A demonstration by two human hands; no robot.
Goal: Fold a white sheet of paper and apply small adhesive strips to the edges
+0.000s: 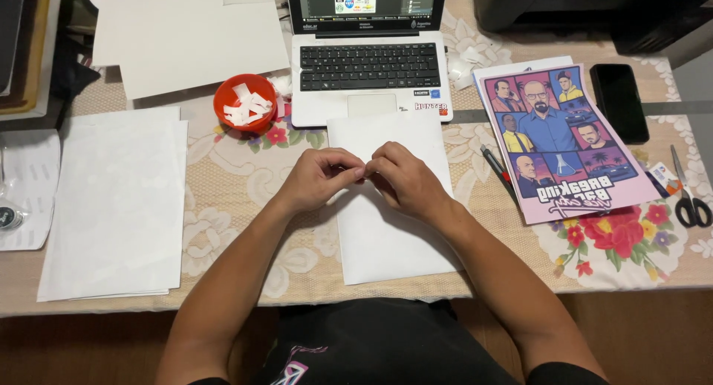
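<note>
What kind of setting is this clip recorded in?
Probably a home craft desk: a floral lace-patterned tablecloth, an open silver laptop, a colourful printed poster sheet, black-handled scissors and stacked white paper sheets.

whatever both hands pinch hidden by fingers, laptop [368,54] screen cut off at top

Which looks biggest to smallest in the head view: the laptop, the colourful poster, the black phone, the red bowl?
1. laptop
2. colourful poster, only slightly smaller
3. black phone and red bowl: look alike, so unranked.
</note>
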